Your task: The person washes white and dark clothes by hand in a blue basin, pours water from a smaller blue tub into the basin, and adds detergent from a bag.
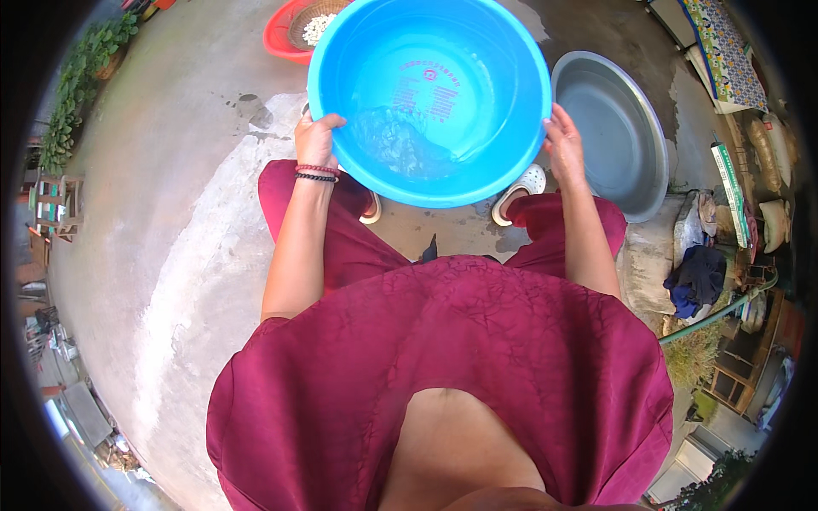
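Note:
Between my two hands is a large blue plastic basin (473, 128) with printed writing on its bottom. Water (406, 144) ripples in it, mostly at the side nearer me. My left hand (316, 142) grips the rim on the left, thumb over the edge and fingers hidden outside; red and black bead bracelets circle that wrist. At the right side of the rim, my right hand (563, 144) holds on with its fingers against the edge. A grey oval basin (613, 140) lies just beyond my right hand and looks empty.
Behind the blue basin, a red basin (275, 32) holds a woven basket (299, 25) with small whitish pieces. Dark cloth (696, 281) lies on a concrete ledge (645, 268) at right, near a green hose (719, 312). White clogs (533, 179) are on my feet, on partly wet concrete.

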Demonstrator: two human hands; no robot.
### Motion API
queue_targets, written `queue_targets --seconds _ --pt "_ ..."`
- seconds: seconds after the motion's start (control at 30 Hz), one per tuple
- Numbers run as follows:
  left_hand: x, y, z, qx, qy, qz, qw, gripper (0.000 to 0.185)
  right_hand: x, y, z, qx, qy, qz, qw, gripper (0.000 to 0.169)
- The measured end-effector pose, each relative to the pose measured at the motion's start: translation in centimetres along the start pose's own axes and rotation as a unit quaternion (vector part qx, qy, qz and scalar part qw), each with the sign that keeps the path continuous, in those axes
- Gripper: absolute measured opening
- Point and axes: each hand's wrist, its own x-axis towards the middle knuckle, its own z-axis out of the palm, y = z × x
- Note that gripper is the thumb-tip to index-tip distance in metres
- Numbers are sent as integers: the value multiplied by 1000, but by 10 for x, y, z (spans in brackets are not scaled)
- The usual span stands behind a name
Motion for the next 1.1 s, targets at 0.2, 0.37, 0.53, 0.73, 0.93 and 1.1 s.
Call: queue_targets --seconds 0.2,0.37,0.53,0.73,0.93,1.1 --pt "-28 23 -23 11 77 49 996 28 -33 36 52 68 -110 107 986 47" --pt "-40 27 -20 46 67 51 995 27 -39 57 52 99 -99 166 976 46" --pt "-47 28 -4 36 47 41 997 27 -46 64 40 112 -85 176 974 46" --pt "-53 28 11 39 -7 29 999 28 -48 61 32 -376 67 -129 915 47" --pt "-53 37 12 70 -59 -19 996 30 -24 37 37 -685 -230 -389 571 43" --pt "-53 23 -5 41 -35 -60 997 32 32 28 31 -757 -274 -408 431 47"
